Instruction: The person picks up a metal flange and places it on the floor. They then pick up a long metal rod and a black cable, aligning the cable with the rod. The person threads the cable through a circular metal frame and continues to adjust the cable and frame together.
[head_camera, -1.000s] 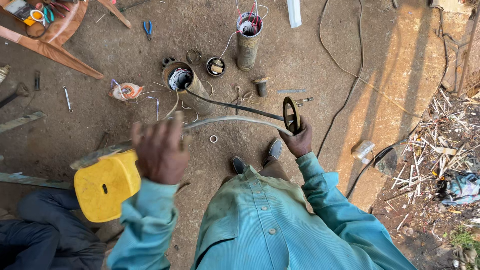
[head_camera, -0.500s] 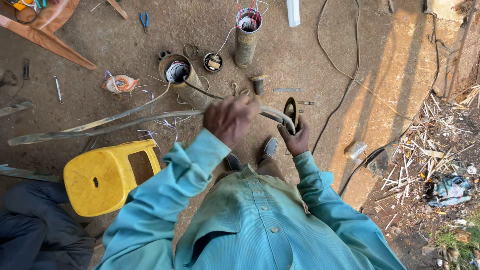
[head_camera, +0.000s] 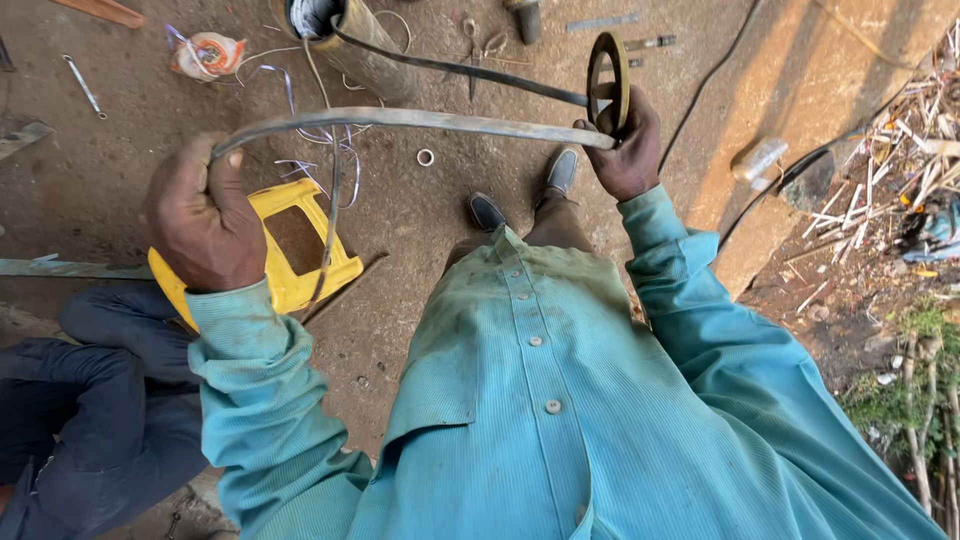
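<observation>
The left hand (head_camera: 205, 225) was fisted on one end of the grey strip (head_camera: 420, 120), the right hand (head_camera: 628, 150) clamped on its other end beside the metal ring (head_camera: 608, 78); the strip looked pulled taut, bending apparently unfinished

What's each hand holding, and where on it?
Left hand grips one end of the grey strip; right hand holds its other end against the ring.

Sunlit bare dirt ground (head_camera: 120, 190), yellow plastic stool (head_camera: 290, 270), dry stalks (head_camera: 900, 160) alongside
</observation>
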